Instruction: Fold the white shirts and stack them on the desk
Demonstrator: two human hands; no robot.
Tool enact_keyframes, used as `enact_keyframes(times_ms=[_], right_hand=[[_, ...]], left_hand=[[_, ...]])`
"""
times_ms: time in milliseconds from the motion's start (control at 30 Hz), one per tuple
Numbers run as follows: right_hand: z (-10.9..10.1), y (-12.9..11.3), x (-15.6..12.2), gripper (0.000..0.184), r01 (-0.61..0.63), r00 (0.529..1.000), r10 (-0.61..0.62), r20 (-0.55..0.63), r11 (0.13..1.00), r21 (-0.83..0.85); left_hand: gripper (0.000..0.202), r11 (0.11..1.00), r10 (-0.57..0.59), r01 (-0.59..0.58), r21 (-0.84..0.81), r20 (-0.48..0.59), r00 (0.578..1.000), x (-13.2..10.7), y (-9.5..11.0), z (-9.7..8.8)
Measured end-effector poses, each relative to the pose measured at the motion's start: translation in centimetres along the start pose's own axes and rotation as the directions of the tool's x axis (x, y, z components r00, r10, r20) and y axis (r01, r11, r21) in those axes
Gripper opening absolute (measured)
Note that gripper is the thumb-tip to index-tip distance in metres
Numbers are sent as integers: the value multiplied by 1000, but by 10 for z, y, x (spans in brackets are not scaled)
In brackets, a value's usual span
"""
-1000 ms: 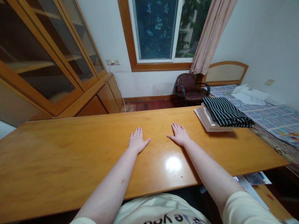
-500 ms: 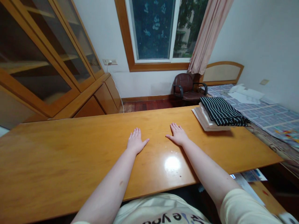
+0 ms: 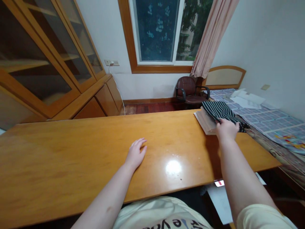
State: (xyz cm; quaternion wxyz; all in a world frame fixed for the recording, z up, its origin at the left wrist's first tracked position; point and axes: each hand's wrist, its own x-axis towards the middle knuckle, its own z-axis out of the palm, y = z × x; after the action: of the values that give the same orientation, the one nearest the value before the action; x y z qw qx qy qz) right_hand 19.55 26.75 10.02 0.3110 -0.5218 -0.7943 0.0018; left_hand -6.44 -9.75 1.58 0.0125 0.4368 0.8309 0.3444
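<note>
My left hand (image 3: pixel 135 153) lies flat on the long wooden table (image 3: pixel 71 149), palm down, fingers together and stretched out, holding nothing. My right hand (image 3: pixel 227 128) reaches to the far right of the table, its fingers curled over the near edge of a folded black cloth with white stripes (image 3: pixel 220 111). That cloth rests on a stack of beige folded fabric (image 3: pixel 205 121). Whether the fingers grip the cloth or only rest on it is hidden.
A glass-door wooden cabinet (image 3: pixel 47 60) stands at the left. A dark brown armchair (image 3: pixel 188 89) sits under the window (image 3: pixel 164 30) with a pink curtain (image 3: pixel 212 38). A bed (image 3: pixel 269 117) with white papers lies to the right. Papers (image 3: pixel 221 200) lie below the table's edge.
My right hand has left the table's middle and moved right onto the striped cloth. My left hand slid slightly back toward me and stays flat. The view shifted a little to the right.
</note>
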Motion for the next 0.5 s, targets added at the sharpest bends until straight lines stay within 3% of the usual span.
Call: enact_keyframes(times_ms=[67, 133, 200, 267, 300, 400, 433, 500], right_hand=[[-19, -22, -13, 30, 76, 997, -76, -10, 981, 179], [-37, -55, -37, 33, 53, 998, -56, -8, 872, 486], [-47, -91, -68, 39, -71, 996, -6, 93, 604, 794], [-45, -122, -98, 43, -263, 958, -11, 288, 378, 888], [-39, -133, -111, 44, -346, 927, -24, 373, 323, 881], [-9, -148, -136, 44, -492, 847, -51, 529, 299, 818], [1, -146, -141, 44, -508, 829, -68, 555, 325, 798], [16, -138, -145, 49, -502, 801, -69, 595, 464, 730]], left_hand=[[31, 995, 23, -19, -102, 38, 999, -13, 20, -3], [33, 978, 61, -40, -204, 99, 993, -25, 44, -1], [52, 960, 88, -44, -278, 149, 985, -34, 68, 8], [73, 943, 46, 9, -333, 158, 986, -40, 85, 19], [69, 930, -9, 64, -362, 154, 988, -41, 90, 24], [41, 870, -191, 237, -433, 146, 971, -42, 87, 23], [35, 866, -218, 262, -427, 149, 964, -42, 82, 16], [26, 914, -196, 238, -328, 156, 968, -40, 71, -7]])
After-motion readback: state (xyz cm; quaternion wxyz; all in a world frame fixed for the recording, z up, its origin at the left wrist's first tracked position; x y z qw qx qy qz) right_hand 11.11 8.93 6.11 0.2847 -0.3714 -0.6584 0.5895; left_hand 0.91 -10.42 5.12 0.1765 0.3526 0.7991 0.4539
